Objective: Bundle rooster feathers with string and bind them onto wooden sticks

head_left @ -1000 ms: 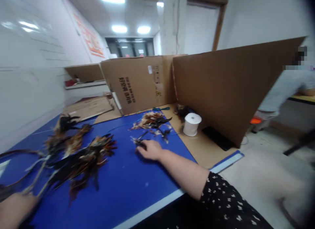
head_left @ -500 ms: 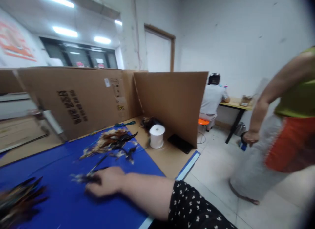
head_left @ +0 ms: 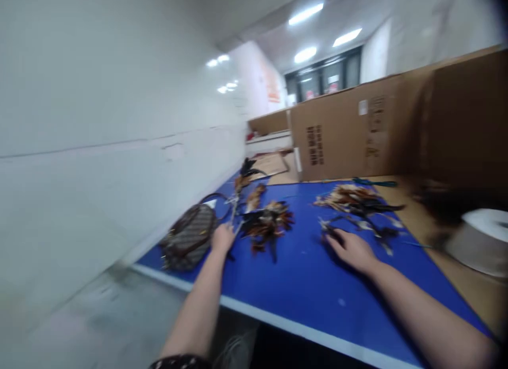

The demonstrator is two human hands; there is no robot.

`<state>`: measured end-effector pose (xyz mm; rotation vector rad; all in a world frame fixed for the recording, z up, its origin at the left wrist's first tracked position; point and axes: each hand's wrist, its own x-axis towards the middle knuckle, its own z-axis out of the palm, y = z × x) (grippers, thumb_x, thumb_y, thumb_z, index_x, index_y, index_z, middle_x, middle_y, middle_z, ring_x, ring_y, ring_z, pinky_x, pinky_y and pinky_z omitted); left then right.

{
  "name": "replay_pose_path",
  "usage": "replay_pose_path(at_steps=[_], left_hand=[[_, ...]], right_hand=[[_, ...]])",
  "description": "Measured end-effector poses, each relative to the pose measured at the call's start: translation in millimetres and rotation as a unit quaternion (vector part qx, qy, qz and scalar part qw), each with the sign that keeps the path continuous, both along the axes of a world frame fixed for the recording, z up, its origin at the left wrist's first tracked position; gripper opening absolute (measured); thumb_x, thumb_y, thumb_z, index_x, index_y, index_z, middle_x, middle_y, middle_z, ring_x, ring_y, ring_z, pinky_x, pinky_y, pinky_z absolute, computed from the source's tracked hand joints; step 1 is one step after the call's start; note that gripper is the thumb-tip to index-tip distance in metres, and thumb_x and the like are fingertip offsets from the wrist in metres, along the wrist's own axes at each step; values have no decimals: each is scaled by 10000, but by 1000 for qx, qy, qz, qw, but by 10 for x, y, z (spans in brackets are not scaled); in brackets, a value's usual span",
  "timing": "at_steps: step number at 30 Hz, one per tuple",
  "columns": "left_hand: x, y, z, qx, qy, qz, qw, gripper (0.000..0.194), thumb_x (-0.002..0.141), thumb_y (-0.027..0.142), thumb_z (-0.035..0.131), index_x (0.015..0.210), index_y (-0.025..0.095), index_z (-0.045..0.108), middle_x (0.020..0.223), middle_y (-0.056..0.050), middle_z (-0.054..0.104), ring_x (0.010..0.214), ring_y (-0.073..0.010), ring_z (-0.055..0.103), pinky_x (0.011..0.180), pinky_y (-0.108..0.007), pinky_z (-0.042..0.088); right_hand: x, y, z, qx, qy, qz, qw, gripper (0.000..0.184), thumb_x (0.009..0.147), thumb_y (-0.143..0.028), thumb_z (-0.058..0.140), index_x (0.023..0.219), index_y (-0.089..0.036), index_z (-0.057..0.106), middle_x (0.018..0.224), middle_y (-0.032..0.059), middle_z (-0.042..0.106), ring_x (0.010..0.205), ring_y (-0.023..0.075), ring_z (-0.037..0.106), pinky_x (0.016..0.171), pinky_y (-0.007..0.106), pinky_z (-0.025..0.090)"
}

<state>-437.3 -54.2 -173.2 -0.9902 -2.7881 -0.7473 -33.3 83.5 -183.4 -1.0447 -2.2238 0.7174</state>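
Blur softens the whole view. My left hand (head_left: 223, 239) is closed beside a brown checked handbag (head_left: 190, 236), with pale stems running up from the fingers to a bunch of dark and brown feathers (head_left: 243, 178). Just right of that hand lies a spread cluster of brown and black feathers (head_left: 270, 223). My right hand (head_left: 354, 251) rests low over the blue tabletop (head_left: 293, 284), fingers pinched on a small dark feather (head_left: 328, 230) with a pale tip. Beyond it is a pile of tan and black feathers (head_left: 351, 197).
A white spool (head_left: 482, 242) stands at the right on brown board. Cardboard panels (head_left: 345, 131) wall off the back, and a white wall (head_left: 119, 162) runs along the left. A green cord (head_left: 375, 182) lies near the back panel.
The view has swung left, bringing my left hand, the handbag and the left wall into sight. The people at the right are out of view. My right hand still holds the small feather.
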Motion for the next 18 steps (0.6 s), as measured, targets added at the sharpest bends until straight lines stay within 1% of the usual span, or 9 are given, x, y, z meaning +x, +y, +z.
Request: replay_pose_path(at_steps=[1, 2, 4, 6, 10, 14, 16, 17, 18], left_hand=[[-164, -196, 48, 6, 3, 20, 1000, 372, 1000, 388, 655, 1293, 160, 644, 1286, -122, 660, 1110, -248, 672, 944, -452, 589], [-255, -307, 84, 18, 5, 26, 999, 321, 1010, 371, 634, 1238, 148, 665, 1229, -131, 683, 1087, -247, 677, 937, -426, 576], [-286, -345, 130, 54, 12, 6, 998, 239, 1032, 323, 561, 1109, 137, 691, 1090, -148, 720, 1035, -250, 680, 910, -371, 532], [-204, -286, 163, 98, 19, -37, 994, 238, 1037, 288, 491, 1000, 148, 680, 969, -144, 723, 970, -247, 669, 877, -340, 488], [74, -264, 255, 178, 18, -138, 974, 296, 1032, 355, 439, 853, 184, 601, 810, -59, 645, 815, -202, 603, 813, -307, 449], [491, -301, 352, 219, -2, -231, 948, 361, 1028, 459, 420, 828, 200, 575, 721, -7, 551, 727, -177, 538, 732, -282, 424], [758, -279, 376, 238, -33, -275, 931, 395, 1022, 510, 441, 813, 201, 568, 702, 2, 524, 695, -166, 508, 700, -275, 408], [899, -258, 378, 256, -70, -303, 915, 409, 1014, 537, 469, 808, 199, 568, 696, 4, 512, 680, -158, 494, 687, -271, 399], [1040, -231, 373, 269, -116, -328, 898, 427, 1004, 570, 496, 812, 197, 572, 687, 9, 497, 657, -149, 474, 664, -265, 389]], right_hand=[[-39, 106, -119, 0, -10, 4, 1000, 474, 949, -522, 534, 1136, -157, 771, 1122, 204, 792, 984, 365, 756, 806, 417, 536], [-54, 175, -218, 11, -46, -1, 999, 484, 964, -559, 501, 1145, -199, 768, 1081, 166, 803, 957, 355, 760, 770, 403, 532], [-26, 239, -353, 28, -70, 4, 997, 476, 986, -583, 470, 1168, -253, 762, 1060, 119, 811, 926, 326, 766, 731, 375, 524], [24, 264, -426, 46, -65, 2, 997, 474, 987, -592, 481, 1190, -271, 765, 1081, 112, 812, 937, 318, 771, 729, 366, 526], [39, 332, -502, 63, -53, -7, 997, 493, 979, -602, 498, 1225, -272, 770, 1135, 129, 804, 972, 346, 774, 741, 387, 543], [10, 351, -529, 69, -18, 3, 997, 462, 970, -575, 519, 1177, -263, 789, 1077, 134, 813, 911, 328, 781, 713, 372, 549], [1, 323, -526, 69, 14, 19, 997, 426, 969, -540, 524, 1109, -250, 803, 1040, 130, 816, 882, 300, 780, 710, 349, 554], [-4, 306, -522, 75, 42, 15, 996, 405, 962, -524, 534, 1056, -244, 811, 1007, 125, 819, 861, 285, 778, 707, 335, 556], [-11, 290, -518, 88, 78, -3, 993, 385, 946, -516, 552, 991, -240, 817, 958, 118, 819, 826, 272, 774, 699, 322, 559]])
